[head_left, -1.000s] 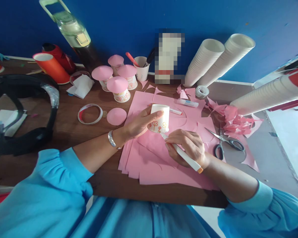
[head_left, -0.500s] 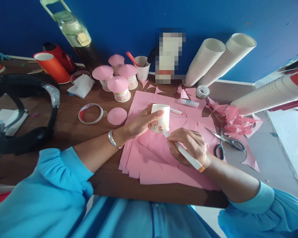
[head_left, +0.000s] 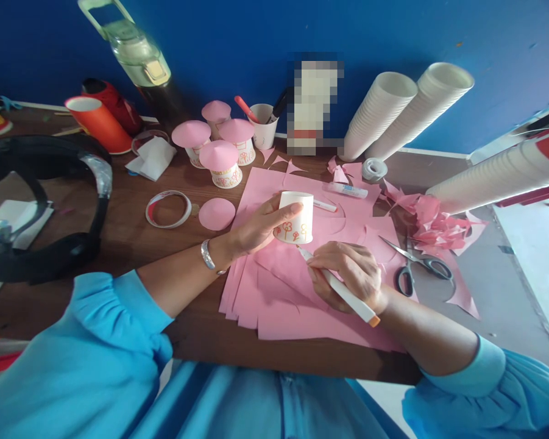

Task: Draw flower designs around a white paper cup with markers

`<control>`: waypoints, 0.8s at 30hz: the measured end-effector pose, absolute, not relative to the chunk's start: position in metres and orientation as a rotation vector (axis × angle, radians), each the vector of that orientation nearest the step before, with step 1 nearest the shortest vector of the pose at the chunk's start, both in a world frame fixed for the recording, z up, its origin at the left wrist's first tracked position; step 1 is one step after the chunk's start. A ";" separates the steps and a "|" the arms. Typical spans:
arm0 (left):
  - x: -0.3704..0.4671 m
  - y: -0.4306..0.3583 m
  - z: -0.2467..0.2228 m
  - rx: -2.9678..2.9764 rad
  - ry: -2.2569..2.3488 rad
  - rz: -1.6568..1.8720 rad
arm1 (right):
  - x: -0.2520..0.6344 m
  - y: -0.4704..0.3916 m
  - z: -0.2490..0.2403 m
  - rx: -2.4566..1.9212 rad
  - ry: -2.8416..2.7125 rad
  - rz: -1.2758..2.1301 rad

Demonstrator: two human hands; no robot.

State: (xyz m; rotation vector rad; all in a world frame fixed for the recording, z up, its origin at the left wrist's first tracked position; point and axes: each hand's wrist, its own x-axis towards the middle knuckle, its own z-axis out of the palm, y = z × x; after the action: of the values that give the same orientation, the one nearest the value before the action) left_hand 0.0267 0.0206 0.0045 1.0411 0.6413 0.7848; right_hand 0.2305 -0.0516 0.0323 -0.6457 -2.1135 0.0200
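Note:
A white paper cup (head_left: pixel 297 213) with orange flowers drawn along its lower part is held in my left hand (head_left: pixel 260 228), thumb across its front. Between the fingers of my right hand (head_left: pixel 347 274) is a white marker (head_left: pixel 351 297) with an orange end. Its tip points up and left, just below the cup's lower rim and apart from it. Both hands are above a spread of pink paper sheets (head_left: pixel 292 317). A red-capped white marker (head_left: pixel 325 206) lies on the sheets behind the cup.
Pink-roofed cups (head_left: pixel 220 160) and a pink cone (head_left: pixel 216 214) are at the left, near a tape roll (head_left: pixel 168 209). Scissors (head_left: pixel 415 262) and paper scraps (head_left: pixel 441 225) lie right. Cup stacks (head_left: pixel 384 110) and a bottle (head_left: pixel 139 58) stand behind. A black headset-like frame (head_left: pixel 98 213) is far left.
The marker in my right hand has moved slightly down, and its tip has come away from the cup. My left hand still holds the cup in nearly the same place.

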 end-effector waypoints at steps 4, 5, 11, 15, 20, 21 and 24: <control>0.027 0.020 0.004 1.063 0.677 0.812 | 0.231 -0.050 0.030 -0.646 -2.118 0.009; 0.028 0.020 0.004 1.065 0.687 0.816 | 0.231 -0.049 0.030 -0.648 -2.118 0.005; 0.029 0.019 0.006 1.088 0.686 0.803 | 0.230 -0.049 0.030 -0.671 -2.115 -0.002; 0.029 0.018 0.005 1.100 0.728 0.808 | 0.230 -0.049 0.030 -0.684 -2.120 0.001; 0.029 0.018 0.005 1.090 0.721 0.807 | 0.230 -0.049 0.029 -0.677 -2.116 -0.010; 0.029 0.018 0.006 1.092 0.714 0.806 | 0.230 -0.048 0.029 -0.677 -2.114 -0.010; 0.029 0.018 0.006 1.106 0.724 0.801 | 0.230 -0.048 0.029 -0.681 -2.120 -0.011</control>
State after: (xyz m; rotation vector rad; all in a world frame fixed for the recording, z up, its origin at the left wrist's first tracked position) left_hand 0.0290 0.0184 0.0065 1.1061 0.7243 0.8014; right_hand 0.2300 -0.0483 0.0292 -0.6808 -2.1203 -0.0113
